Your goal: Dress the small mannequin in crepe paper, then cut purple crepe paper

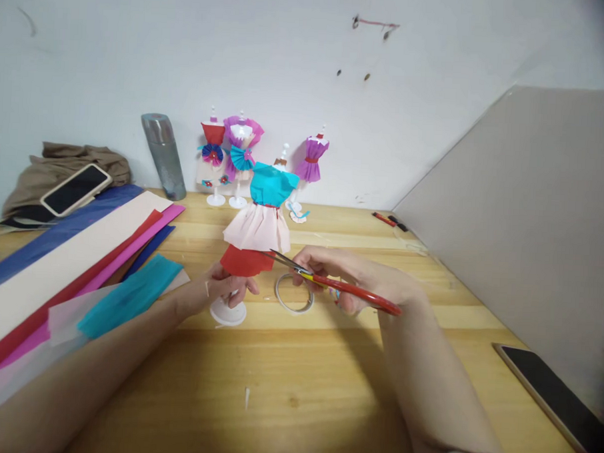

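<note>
My right hand (347,275) grips a pair of red-handled scissors (349,290). The scissor blades are slightly apart, their tips by the right edge of a red crepe paper layer (247,261). That layer hangs below a pale pink gathered skirt (262,226) and a turquoise top (272,185), all on a miniature dress form (285,152). Low down, my left hand (229,287) is closed around the dress form's lower part beneath the red layer; some fingers are hidden there. The form's round white base (229,313) shows under the hand. A roll of tape (294,294) lies between my hands.
Strips of coloured crepe paper (80,263) cover the left side. Behind are a flask (163,157), a phone (77,190) on brown cloth (28,174), several dressed miniature forms (213,152) and small red and black items (385,219). Another phone (549,397) lies at right, beside a partition (537,217).
</note>
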`<state>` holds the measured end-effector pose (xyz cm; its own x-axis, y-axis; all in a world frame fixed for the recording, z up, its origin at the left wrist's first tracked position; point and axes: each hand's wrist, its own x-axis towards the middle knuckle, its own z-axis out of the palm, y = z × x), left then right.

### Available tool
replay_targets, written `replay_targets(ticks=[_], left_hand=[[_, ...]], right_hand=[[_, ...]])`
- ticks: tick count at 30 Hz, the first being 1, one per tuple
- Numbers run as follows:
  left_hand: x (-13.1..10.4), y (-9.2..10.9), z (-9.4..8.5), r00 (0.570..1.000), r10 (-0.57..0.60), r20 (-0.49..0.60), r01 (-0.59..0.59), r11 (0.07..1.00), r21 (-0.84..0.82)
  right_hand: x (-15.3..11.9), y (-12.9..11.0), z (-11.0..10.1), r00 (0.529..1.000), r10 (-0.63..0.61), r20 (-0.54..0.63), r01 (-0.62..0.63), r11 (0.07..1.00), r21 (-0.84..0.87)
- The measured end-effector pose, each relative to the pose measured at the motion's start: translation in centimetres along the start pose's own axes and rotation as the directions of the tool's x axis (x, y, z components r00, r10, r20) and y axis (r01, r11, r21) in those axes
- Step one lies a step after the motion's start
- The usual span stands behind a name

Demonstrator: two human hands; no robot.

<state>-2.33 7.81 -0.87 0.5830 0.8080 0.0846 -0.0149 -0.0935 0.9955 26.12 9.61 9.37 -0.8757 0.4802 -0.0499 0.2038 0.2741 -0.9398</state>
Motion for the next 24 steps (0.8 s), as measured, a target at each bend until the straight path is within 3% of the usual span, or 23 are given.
replay_targets(ticks=[12,24], left_hand=[[0.0,-2.1,-0.6,0.995,-0.029,0.095,0.036,0.997,-0.07],[0.1,-1.8,-0.4,0.994,-0.037,0.1,0.046,0.995,-0.093]], right_hand=[[0.0,-0.2,-0.1,1.0,0.012,-0.004,-0.012,1.0,-0.02],[0.0,0.0,0.0,1.0,-0.018,-0.003,0.018,1.0,0.006]])
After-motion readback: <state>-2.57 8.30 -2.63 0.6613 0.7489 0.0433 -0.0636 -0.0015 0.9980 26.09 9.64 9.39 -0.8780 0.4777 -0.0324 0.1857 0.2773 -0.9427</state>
